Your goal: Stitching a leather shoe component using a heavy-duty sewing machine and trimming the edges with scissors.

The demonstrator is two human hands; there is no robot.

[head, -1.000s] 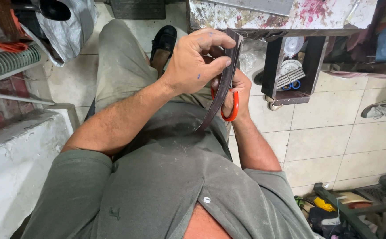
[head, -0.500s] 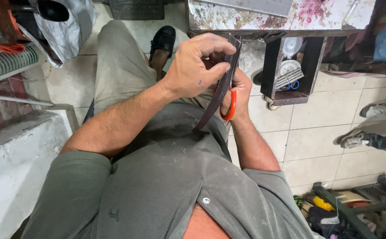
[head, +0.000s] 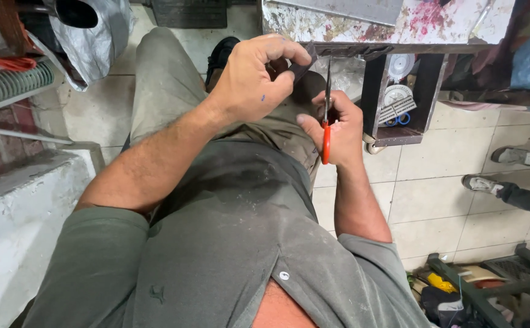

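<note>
Scissors (head: 326,118) in right hand (head: 338,127) beside left hand's (head: 253,76) dark strip (head: 301,65), under stained table (head: 350,27).

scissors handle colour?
Orange-red; the scissors sit in the right hand, clearest in the head view.

The left hand (head: 256,79) was raised before the chest, forearm angled up across the body, fingers curled and thumb pinched against the fingertips. The right hand (head: 336,127) sat just beside and below it, closed in a grip, thumb pointing up.
</note>
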